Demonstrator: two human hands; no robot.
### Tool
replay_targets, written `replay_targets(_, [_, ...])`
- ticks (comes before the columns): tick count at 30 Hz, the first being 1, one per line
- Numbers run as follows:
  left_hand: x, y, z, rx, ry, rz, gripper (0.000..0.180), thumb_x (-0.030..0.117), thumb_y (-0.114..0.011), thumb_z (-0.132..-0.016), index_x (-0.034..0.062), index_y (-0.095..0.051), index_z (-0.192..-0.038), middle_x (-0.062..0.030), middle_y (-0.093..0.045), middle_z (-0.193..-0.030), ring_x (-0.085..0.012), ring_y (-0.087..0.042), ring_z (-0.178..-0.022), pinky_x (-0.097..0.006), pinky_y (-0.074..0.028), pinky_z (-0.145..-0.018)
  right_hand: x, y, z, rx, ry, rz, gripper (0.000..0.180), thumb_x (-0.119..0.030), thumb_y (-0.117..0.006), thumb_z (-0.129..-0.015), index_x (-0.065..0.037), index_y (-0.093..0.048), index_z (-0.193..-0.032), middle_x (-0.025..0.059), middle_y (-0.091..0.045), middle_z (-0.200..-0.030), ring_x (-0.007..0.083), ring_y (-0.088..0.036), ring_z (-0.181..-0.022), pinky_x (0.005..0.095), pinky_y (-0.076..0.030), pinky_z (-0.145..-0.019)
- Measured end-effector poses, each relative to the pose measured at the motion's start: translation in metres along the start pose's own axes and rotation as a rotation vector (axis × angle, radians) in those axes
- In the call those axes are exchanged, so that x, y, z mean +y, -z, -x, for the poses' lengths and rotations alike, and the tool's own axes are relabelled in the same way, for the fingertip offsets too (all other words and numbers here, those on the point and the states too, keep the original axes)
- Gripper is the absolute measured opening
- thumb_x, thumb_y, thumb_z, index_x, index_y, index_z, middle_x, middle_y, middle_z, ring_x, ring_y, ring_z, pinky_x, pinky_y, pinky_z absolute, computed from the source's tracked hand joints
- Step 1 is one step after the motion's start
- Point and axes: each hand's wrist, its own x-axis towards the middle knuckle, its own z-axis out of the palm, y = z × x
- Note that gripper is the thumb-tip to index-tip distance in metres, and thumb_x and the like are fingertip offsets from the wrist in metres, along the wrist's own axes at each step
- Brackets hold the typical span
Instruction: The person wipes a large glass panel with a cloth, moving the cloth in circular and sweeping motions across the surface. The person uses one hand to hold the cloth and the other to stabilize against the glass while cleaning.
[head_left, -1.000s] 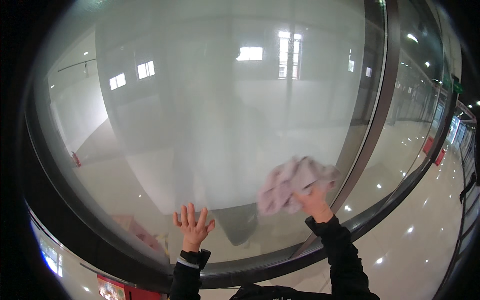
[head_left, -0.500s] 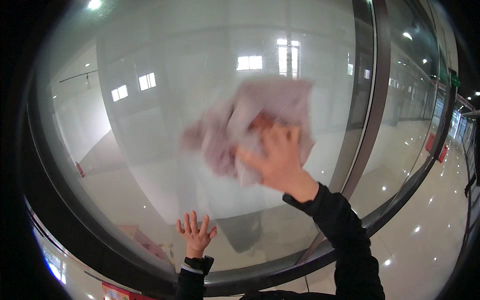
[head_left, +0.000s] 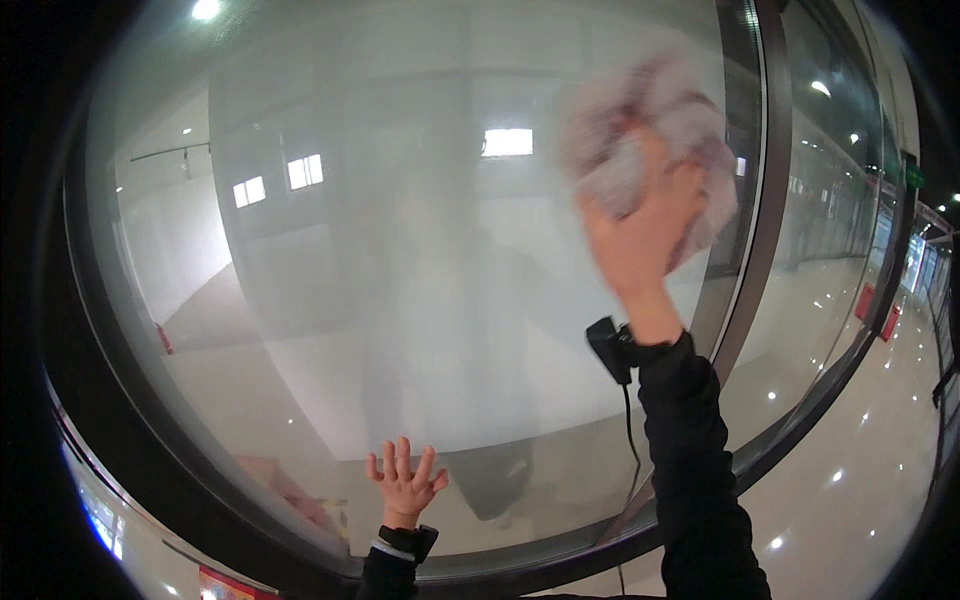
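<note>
— What's nearest?
— The left hand (head_left: 403,484), at six o'clock, stays flat on the glass pane (head_left: 400,300), fingers spread.
— And farther up?
— The right hand (head_left: 640,235), clamped on the pink cloth (head_left: 650,130), has swept from centre to one o'clock.

A small green rectangular sign (head_left: 913,176) hangs high in the corridor at about two o'clock. A red panel with a yellow patch (head_left: 228,585) sits at the frame's lower edge, near seven o'clock. No packages or screens show.
</note>
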Motion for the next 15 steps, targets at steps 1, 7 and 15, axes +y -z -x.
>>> replay_targets(1, [0.000,0.000,0.000,0.004,0.000,-0.001,0.057,0.055,-0.040,-0.094,0.0231,-0.042,-0.141,-0.0180,-0.032,-0.151,-0.0379,-0.030,-0.139,-0.060,-0.018,-0.110,-0.012,0.003,0.012,-0.119,0.155,-0.015,0.069,-0.033,-0.072,-0.069,-0.022,-0.051,-0.134,0.0180,-0.047,-0.108,0.0385,-0.039,-0.111,0.0510,-0.027,-0.097])
replay_targets(7, [0.005,0.001,-0.003,0.082,-0.003,0.049,0.054,0.054,-0.041,-0.094,0.0226,-0.044,-0.138,-0.0189,-0.036,-0.148,-0.0385,-0.035,-0.136,-0.061,-0.020,-0.109,-0.016,0.035,0.111,-0.556,0.956,-0.305,0.027,-0.029,-0.061,-0.076,-0.031,-0.062,-0.103,0.0109,-0.058,-0.115,0.0309,-0.054,-0.109,0.0549,-0.038,-0.085])
replay_targets(15, [0.007,0.006,-0.007,0.042,0.046,0.040,0.050,0.055,-0.042,-0.095,0.0263,-0.047,-0.136,-0.0148,-0.040,-0.146,-0.0344,-0.036,-0.136,-0.059,-0.019,-0.110,0.095,0.049,0.049,-0.054,0.092,-0.040,0.056,-0.025,-0.073,-0.069,-0.015,-0.057,-0.122,0.0224,-0.048,-0.124,0.0422,-0.044,-0.116,0.0546,-0.033,-0.096])
